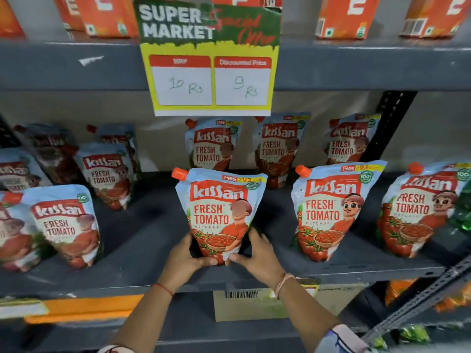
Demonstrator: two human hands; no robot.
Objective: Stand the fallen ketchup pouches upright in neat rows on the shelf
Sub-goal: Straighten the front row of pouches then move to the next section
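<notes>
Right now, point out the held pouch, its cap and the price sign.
held pouch (216, 212): head view, front label.
cap (179, 173): head view, orange cap's side.
price sign (211, 72): head view, yellow strip between price boxes.

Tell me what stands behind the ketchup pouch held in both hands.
Behind the held pouch another upright Kissan pouch stands against the shelf's back wall; its base is hidden by the held pouch.

Base of held pouch (219, 212) hidden behind left hand (187, 256) and right hand (257, 253). Pouches (15, 235) at shelf (142, 240) left end cut by frame edge, blurred. Rightmost pouch (420, 212) cut off too. Boxes (341, 16) above cropped at top.
</notes>
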